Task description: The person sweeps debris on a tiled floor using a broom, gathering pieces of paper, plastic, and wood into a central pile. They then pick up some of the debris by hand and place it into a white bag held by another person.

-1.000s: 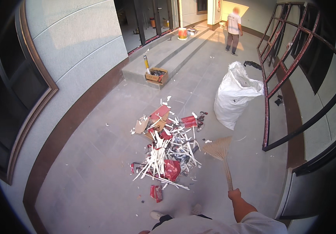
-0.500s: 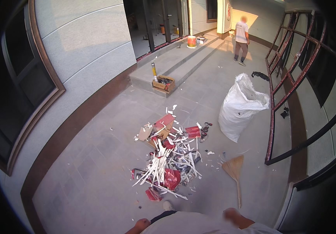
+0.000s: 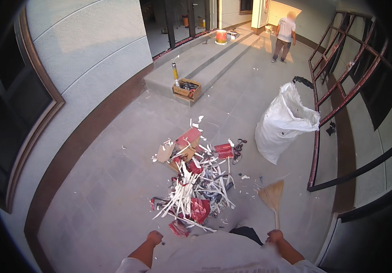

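My left hand (image 3: 154,238) hangs in front of my body with its fingers curled, and nothing shows in it. Its nearest thing in view is the pile of white strips (image 3: 184,189), mixed with torn cardboard (image 3: 165,153) and red wrapping (image 3: 200,210). My right hand (image 3: 274,236), its fingers also curled, overlaps the handle end of a straw broom (image 3: 271,195) and hides it. The broom lies on the floor, and no grip on it shows. Right of the pile, a large white woven sack (image 3: 275,132) stands with its mouth open.
A cardboard box (image 3: 188,90) of dark items sits on the step corner beside a yellow tube (image 3: 175,73). A red bucket (image 3: 221,36) is farther up. Dark-red metal frames (image 3: 341,86) lean along the right wall. Another person (image 3: 285,36) stands at the far end.
My left hand has swung forward and more of its forearm shows. My right hand has come forward over the broom's handle end. The far person has shifted slightly; the pile and sack look unchanged.
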`<state>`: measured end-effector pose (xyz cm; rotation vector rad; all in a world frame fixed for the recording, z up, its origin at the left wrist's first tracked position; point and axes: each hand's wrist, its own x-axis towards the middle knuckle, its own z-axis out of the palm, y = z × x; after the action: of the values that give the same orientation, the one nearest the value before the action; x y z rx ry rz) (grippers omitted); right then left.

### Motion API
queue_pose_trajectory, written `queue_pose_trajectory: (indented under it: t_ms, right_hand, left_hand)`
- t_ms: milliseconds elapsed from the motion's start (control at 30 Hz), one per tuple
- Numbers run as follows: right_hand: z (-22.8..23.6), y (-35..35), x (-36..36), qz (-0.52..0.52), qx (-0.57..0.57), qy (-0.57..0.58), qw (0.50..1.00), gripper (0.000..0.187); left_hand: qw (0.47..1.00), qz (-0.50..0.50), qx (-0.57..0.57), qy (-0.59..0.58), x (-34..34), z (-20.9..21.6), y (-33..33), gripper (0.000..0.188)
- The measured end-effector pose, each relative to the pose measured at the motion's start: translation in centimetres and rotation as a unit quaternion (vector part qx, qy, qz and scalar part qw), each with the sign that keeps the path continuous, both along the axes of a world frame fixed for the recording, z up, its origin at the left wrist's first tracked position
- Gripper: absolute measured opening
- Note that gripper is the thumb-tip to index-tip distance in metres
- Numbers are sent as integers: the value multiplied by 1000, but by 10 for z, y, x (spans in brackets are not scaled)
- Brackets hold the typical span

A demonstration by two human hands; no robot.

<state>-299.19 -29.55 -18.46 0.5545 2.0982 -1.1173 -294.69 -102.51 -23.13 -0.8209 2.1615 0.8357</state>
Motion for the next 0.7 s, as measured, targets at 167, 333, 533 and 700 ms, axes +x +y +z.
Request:
queue_pose_trajectory:
  t_ms: [167, 333, 533, 700]
  right_hand:
    - [-29, 25, -6, 203, -7, 40, 978, 30]
    - [-49, 61, -118, 105, 56, -152, 981, 34]
    - [0, 116, -296, -29, -12, -146, 989, 36]
    - [25, 140, -373, -74, -48, -147, 985, 38]
  left_hand:
    - [997, 79, 16, -5, -103, 27, 56, 30]
    - [997, 74, 0, 5, -182, 5, 138, 34]
    - [973, -227, 9, 24, -256, 40, 242, 38]
    - [990, 42, 135, 28, -327, 85, 342, 36]
